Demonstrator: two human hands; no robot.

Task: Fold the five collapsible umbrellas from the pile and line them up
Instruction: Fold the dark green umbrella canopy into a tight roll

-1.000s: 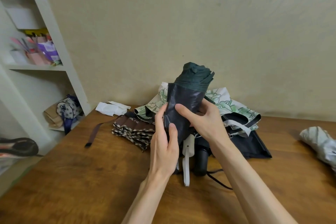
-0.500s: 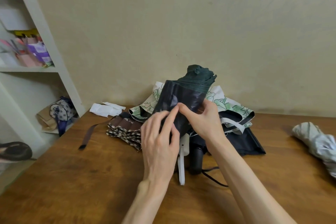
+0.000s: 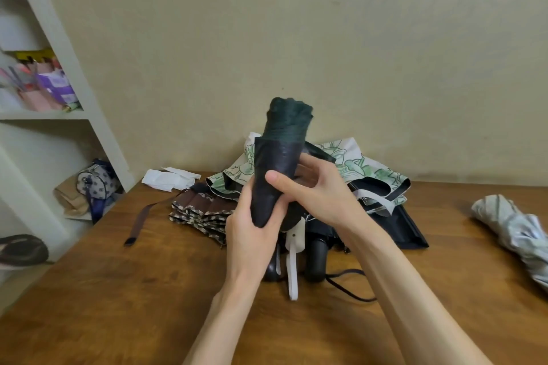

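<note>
In the middle of the frame both forearms rise from the lower edge and meet around the dark green umbrella (image 3: 280, 175), which is rolled up and held almost upright, leaning a little right, its bunched top uppermost. The left hand (image 3: 246, 234) cups the lower end, its fingers curled round the roll from the left. The right hand (image 3: 321, 197) grasps it from the right, fingers wrapped behind, thumb (image 3: 277, 180) lying flat across the front. Just behind the hands a pile rests on the wooden tabletop (image 3: 133, 305): a white and green floral umbrella (image 3: 370, 170), a brown patterned umbrella (image 3: 201, 212) and a navy umbrella (image 3: 403, 228). A grey umbrella (image 3: 513, 225) lies well apart at the frame's right edge.
</note>
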